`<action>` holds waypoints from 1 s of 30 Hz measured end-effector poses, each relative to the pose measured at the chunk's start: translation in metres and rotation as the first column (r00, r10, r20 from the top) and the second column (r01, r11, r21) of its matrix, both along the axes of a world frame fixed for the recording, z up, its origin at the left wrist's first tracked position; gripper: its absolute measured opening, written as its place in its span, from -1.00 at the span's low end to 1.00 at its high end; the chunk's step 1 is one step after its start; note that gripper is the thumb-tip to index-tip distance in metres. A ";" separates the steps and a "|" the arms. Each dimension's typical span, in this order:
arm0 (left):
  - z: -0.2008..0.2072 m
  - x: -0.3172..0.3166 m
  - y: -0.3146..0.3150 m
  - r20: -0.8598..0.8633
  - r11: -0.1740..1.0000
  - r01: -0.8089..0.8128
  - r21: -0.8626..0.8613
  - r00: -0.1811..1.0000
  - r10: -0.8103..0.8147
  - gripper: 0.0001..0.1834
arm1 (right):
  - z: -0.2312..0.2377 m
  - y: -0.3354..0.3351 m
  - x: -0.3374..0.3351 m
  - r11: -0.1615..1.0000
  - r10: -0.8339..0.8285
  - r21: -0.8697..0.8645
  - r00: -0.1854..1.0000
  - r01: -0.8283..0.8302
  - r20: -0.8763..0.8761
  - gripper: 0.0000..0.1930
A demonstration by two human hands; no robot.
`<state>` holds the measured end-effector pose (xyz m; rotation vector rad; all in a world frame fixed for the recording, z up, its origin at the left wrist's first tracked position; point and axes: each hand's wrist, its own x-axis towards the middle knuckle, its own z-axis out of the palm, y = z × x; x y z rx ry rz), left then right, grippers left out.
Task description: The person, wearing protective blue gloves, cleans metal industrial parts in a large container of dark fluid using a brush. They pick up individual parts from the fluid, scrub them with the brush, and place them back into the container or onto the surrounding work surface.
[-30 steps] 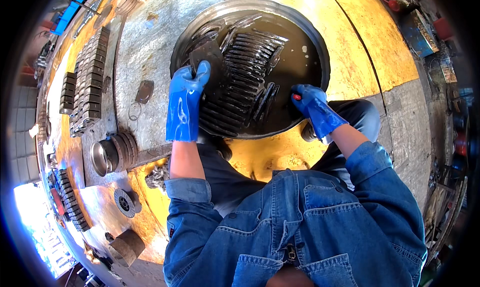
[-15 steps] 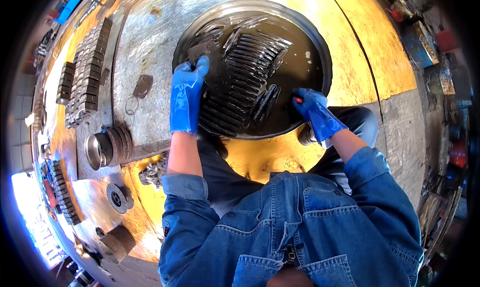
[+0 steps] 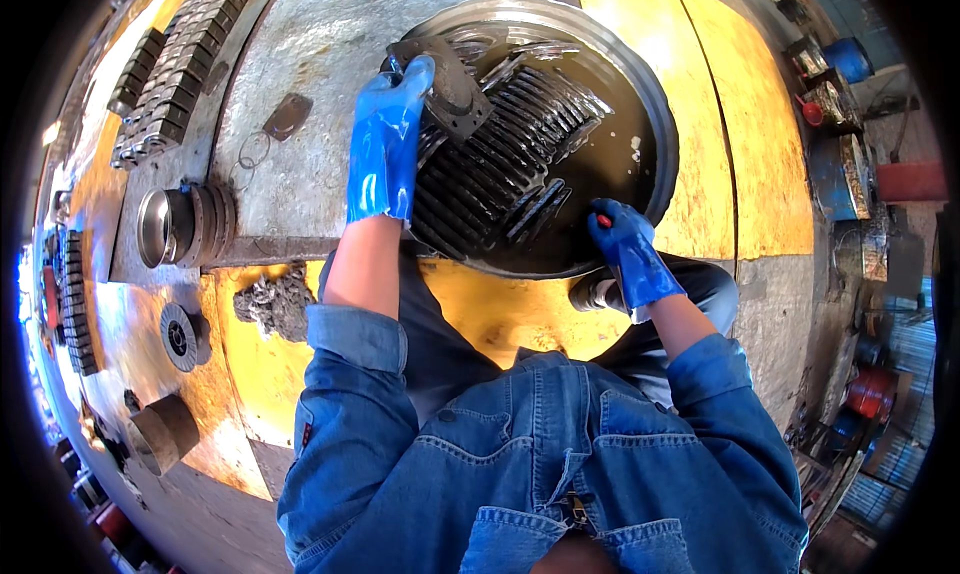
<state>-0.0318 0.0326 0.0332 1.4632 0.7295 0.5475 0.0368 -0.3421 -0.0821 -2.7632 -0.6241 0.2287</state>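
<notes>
The right grip (image 3: pixel 624 244) hides much of the red object (image 3: pixel 604 220) that it holds.

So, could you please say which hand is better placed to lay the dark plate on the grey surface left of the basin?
Probably the left hand: it grips the dark plate and is nearer the grey surface. The right hand, across the basin, grips something red.

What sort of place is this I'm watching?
Likely a metal or machine workshop: rows of dark metal blocks sit left of a round basin holding murky liquid, and the gloved left hand holds a flat metal plate.
</notes>
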 end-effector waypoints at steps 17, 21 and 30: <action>-0.021 -0.072 0.092 -0.282 0.521 0.261 0.812 0.959 -0.041 -0.54 | -0.013 -0.010 0.005 0.979 0.079 0.191 0.997 -0.078 0.005 -0.65; 0.012 -0.057 0.203 -0.316 0.752 0.042 0.658 0.922 0.224 -0.70 | -0.003 -0.008 0.002 0.978 0.066 0.196 0.997 -0.073 0.043 -0.69; -0.054 0.009 0.279 0.364 0.848 -0.222 -0.482 0.829 0.424 -0.65 | -0.013 -0.012 -0.001 0.953 0.099 0.269 0.984 -0.136 0.148 -0.75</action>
